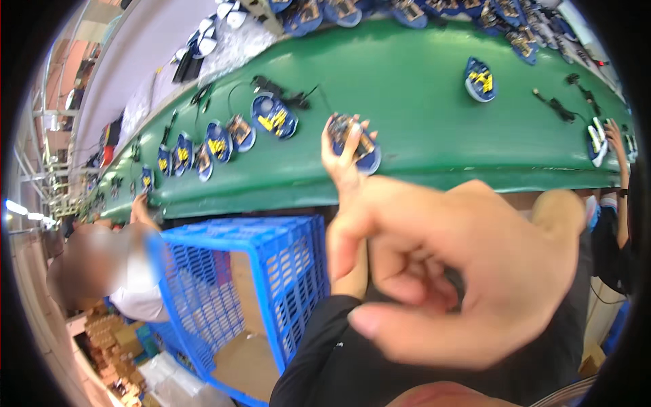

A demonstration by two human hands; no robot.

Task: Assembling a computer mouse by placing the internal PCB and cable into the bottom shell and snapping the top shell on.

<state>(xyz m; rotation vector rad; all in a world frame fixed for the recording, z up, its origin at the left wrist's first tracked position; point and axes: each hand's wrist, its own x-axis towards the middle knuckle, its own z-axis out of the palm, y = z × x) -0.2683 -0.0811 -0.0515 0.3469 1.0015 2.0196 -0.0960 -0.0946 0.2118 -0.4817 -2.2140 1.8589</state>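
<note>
My left hand [344,159] is closed round a blue, boat-shaped plastic housing [367,161] with a pale rim, just above the near edge of the green conveyor belt [407,81]. Brown and metallic parts show inside the housing, with the thumb lying over them. Large and slightly blurred, my right hand [468,271] is raised close to the camera. Its fingers curl loosely, the thumb and forefinger stand apart, and I see nothing held in it. A similar housing with yellow parts [274,117] lies left of my left hand, beside a black cord [281,91].
Another yellow-filled housing [481,81] sits farther right on the belt. More housings line the left and the far edge. A blue plastic crate [258,237] stands left of my legs. One co-worker [139,292] is at left; another's hand [616,139] touches a white-and-blue part at right.
</note>
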